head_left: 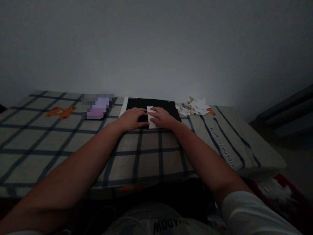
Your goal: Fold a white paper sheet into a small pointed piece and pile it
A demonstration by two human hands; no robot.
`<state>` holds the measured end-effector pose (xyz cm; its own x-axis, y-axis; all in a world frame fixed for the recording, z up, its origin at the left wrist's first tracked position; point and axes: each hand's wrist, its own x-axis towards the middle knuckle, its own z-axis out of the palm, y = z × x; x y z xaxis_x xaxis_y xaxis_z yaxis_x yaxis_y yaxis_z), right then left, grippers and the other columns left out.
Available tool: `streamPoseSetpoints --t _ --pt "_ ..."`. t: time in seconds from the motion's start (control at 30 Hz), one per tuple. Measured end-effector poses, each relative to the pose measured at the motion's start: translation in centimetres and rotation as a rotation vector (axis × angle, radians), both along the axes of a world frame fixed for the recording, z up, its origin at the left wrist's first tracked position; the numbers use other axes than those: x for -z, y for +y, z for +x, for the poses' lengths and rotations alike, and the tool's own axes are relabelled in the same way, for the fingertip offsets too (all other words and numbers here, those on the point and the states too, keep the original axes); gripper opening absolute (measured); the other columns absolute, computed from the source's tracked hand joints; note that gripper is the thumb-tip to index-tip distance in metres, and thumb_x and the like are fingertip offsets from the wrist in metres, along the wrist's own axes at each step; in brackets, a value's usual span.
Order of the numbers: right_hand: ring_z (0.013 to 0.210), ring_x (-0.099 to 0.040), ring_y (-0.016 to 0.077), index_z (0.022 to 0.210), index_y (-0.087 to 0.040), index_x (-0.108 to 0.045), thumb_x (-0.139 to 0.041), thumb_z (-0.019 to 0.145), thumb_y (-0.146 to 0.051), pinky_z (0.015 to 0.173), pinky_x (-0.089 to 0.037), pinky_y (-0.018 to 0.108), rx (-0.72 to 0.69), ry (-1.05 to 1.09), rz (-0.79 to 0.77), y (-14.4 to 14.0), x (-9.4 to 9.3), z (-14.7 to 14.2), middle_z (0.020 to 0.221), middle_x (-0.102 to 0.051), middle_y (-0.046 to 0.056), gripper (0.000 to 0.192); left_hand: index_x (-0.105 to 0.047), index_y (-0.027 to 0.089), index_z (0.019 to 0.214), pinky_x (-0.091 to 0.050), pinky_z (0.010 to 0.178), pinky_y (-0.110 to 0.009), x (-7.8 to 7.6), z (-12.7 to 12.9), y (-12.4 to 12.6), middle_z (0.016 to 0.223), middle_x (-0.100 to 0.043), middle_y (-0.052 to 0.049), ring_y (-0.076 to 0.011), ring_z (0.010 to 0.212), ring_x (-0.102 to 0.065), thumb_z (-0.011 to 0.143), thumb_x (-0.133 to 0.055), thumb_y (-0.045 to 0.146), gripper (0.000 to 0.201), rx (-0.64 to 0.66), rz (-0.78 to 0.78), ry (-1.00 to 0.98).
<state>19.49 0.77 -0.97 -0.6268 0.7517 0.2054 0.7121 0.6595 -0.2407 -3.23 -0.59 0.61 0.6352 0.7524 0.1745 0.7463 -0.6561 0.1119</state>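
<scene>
A small white strip of paper, apparently folded, lies upright in view near the front edge of a black sheet or cover. My right hand rests on the paper with its fingers spread across it. From the other side, my left hand reaches to the paper's left edge, thumb and fingers apart, fingertips touching or nearly touching it. The black sheet has small punched holes along its far edge, and a white margin shows at its left. Both hands partly cover the sheet.
To the left, a phone lies partly blurred out. A pile of folded white paper pieces sits right of the black sheet. Checked cloth covers the table, which meets a grey wall. A red container stands low at right.
</scene>
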Motion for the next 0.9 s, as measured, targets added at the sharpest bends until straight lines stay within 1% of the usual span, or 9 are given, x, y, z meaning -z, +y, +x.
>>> streamPoseSetpoints --t 0.17,0.27,0.37,0.57,0.77,0.9 --pt "0.143 -0.043 0.0288 0.14 -0.014 -0.062 -0.051 0.101 -0.037 0.12 -0.034 0.047 -0.052 0.025 0.019 0.5 0.5 0.3 0.153 -0.047 0.019 0.047 -0.063 0.016 0.135 -0.042 0.112 -0.042 -0.1 0.0 -0.1 0.147 -0.057 -0.012 -0.0309 0.133 -0.054 0.092 -0.057 0.054 0.058 0.004 0.0 -0.008" --pt "0.142 -0.043 0.0279 0.139 -0.015 -0.063 -0.052 0.101 -0.038 0.12 -0.034 0.046 -0.07 0.061 0.021 0.8 0.7 0.5 0.152 -0.047 0.018 0.046 -0.062 0.018 0.135 -0.042 0.111 -0.043 -0.1 0.0 -0.1 0.147 -0.058 -0.01 -0.0304 0.132 -0.055 0.091 -0.058 0.053 0.056 0.01 -0.008 -0.02" --pt "0.14 -0.045 0.0284 0.138 -0.016 -0.064 -0.052 0.1 -0.037 0.118 -0.036 0.048 -0.085 0.085 0.023 0.9 0.8 0.6 0.151 -0.048 0.018 0.045 -0.062 0.02 0.135 -0.042 0.111 -0.043 0.0 -0.1 0.0 0.147 -0.058 -0.01 -0.0301 0.132 -0.055 0.091 -0.057 0.054 0.056 0.014 -0.009 -0.026" --pt "0.139 -0.047 0.0283 0.142 -0.018 -0.061 -0.054 0.1 -0.037 0.118 -0.036 0.048 -0.092 0.067 0.006 1.1 0.8 0.7 0.15 -0.05 0.016 0.047 -0.057 0.02 0.141 -0.042 0.112 -0.043 -0.2 0.0 -0.2 0.147 -0.058 -0.01 -0.0296 0.132 -0.054 0.091 -0.058 0.054 0.06 -0.006 -0.019 -0.033" --pt "0.139 -0.047 0.0286 0.146 -0.012 -0.056 -0.053 0.099 -0.037 0.119 -0.035 0.047 -0.095 0.08 -0.022 1.2 0.6 0.7 0.15 -0.053 0.02 0.054 -0.061 0.019 0.138 -0.041 0.113 -0.044 -0.3 0.1 -0.2 0.15 -0.056 -0.01 -0.0306 0.133 -0.054 0.092 -0.055 0.055 0.058 0.005 -0.014 0.002" --pt "0.141 -0.046 0.0284 0.148 -0.015 -0.054 -0.052 0.099 -0.038 0.12 -0.034 0.049 -0.099 0.105 -0.047 1.3 0.5 0.9 0.152 -0.052 0.017 0.054 -0.063 0.019 0.137 -0.041 0.112 -0.044 -0.2 0.0 -0.1 0.149 -0.056 -0.01 -0.0306 0.133 -0.054 0.092 -0.055 0.055 0.058 0.006 -0.014 -0.008"
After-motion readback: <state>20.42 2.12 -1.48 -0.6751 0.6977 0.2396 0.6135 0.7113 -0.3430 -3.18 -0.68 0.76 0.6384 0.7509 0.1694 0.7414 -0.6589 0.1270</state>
